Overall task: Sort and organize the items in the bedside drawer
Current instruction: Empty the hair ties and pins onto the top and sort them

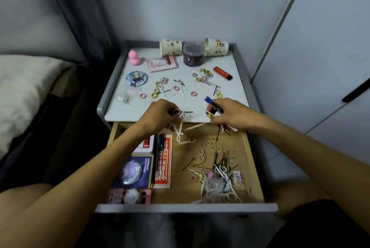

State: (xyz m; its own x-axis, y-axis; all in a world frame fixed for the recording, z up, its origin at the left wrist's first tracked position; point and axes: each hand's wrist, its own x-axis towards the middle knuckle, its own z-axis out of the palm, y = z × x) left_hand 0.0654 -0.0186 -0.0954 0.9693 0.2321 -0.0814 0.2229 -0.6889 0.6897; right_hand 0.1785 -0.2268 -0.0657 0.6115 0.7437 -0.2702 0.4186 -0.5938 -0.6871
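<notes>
Noted left hand (164,115) gripping floss picks (178,133) and a hair ring at 12 o'clock of drawer (252,167). Noted right hand (230,115) pinching blue-capped tube (213,104), rings and pins at 1 o'clock. Found remaining heap (222,171) at 4 o'clock. Judged all featherlight, springy, snag-prone; best pinched by handles.
</notes>
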